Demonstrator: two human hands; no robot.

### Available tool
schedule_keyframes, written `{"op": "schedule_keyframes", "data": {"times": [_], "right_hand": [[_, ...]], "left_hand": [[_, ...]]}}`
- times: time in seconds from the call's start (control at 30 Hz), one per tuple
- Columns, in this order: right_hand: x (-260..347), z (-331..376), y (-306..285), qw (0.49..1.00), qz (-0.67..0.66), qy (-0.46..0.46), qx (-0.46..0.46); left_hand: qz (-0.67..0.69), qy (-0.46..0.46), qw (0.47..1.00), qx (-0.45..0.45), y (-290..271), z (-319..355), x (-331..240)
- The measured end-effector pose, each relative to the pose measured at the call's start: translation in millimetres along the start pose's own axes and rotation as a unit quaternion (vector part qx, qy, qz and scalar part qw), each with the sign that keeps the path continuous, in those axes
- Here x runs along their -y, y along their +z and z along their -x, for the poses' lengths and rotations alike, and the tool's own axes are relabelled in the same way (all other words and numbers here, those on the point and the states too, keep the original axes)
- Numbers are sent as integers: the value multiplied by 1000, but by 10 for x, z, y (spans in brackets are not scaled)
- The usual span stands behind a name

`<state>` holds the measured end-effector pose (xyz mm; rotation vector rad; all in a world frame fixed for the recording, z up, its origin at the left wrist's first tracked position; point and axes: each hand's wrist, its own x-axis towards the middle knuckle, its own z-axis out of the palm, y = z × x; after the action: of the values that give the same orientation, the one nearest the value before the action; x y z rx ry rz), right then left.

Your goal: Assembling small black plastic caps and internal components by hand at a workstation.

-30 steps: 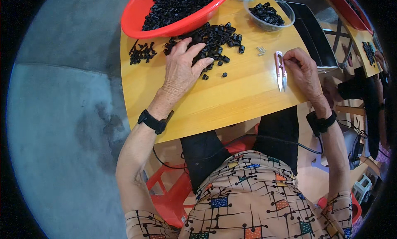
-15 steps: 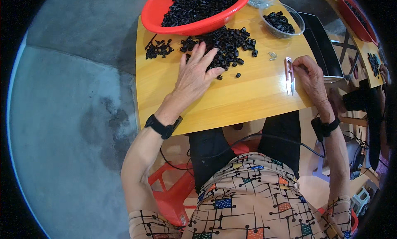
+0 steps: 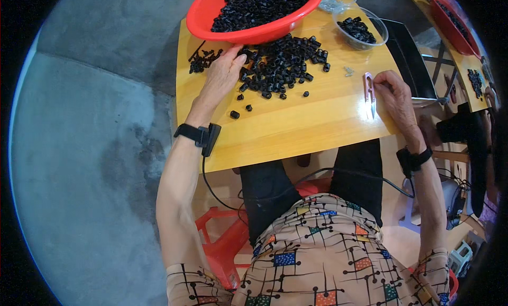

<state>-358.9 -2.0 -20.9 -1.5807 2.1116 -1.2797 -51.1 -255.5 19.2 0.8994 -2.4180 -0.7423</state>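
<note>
My left hand point(image 3: 225, 70) reaches over the left edge of a pile of short black plastic tubes point(image 3: 280, 65), its fingers stretched toward the rim of the red basin point(image 3: 254, 39). Its fingers look open, though the tips are partly hidden. Small dark branching pieces point(image 3: 200, 64) lie just left of it. Curled on the table at the right, my right hand point(image 3: 398, 97) rests with its fingers closed; whatever they may hold is hidden. Beside it lies a pair of pink-handled thread snips point(image 3: 369, 92), blades pointing at me.
Black pieces fill the basin. A clear plastic bowl point(image 3: 383, 39) holds more black parts, with another clear container point(image 3: 330, 3) behind it. Tiny pale metal bits point(image 3: 348, 71) lie near the snips. A black tray point(image 3: 405, 55) stands right of the table.
My left hand has moved left and away from me, off the pile's middle. A few black tubes now lie loose nearer me. My right hand stays almost still.
</note>
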Motion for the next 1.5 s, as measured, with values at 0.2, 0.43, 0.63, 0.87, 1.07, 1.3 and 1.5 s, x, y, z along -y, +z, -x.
{"op": "schedule_keyframes", "data": {"times": [0.2, 0.43, 0.63, 0.87, 1.07, 1.3, 1.5], "right_hand": [[68, -5, 29, 1000, -10, 16, -6], [-46, -29, 19, 1000, 0, -3, 3], [-81, 5, 19, 1000, -28, -7, -7], [-20, 2, 42, 1000, 1, 1, -11], [-77, 5, 56, 1000, -15, -1, -8], [-103, 29, 3, 999, -24, 14, -16], [-83, 16, 44, 998, -1, -43, -37]], "left_hand": [[-44, 39, 998, 12, 167, 50, 164], [4, 23, 1000, -18, 52, 408, 7], [-3, -89, 991, -95, -7, 1053, -76], [-15, -91, 990, -106, 68, 1214, -223], [-22, -33, 993, -112, 317, 1121, -262], [-9, -53, 987, -150, 469, 1094, -326], [-43, -25, 978, -203, 514, 1155, -277]]}}
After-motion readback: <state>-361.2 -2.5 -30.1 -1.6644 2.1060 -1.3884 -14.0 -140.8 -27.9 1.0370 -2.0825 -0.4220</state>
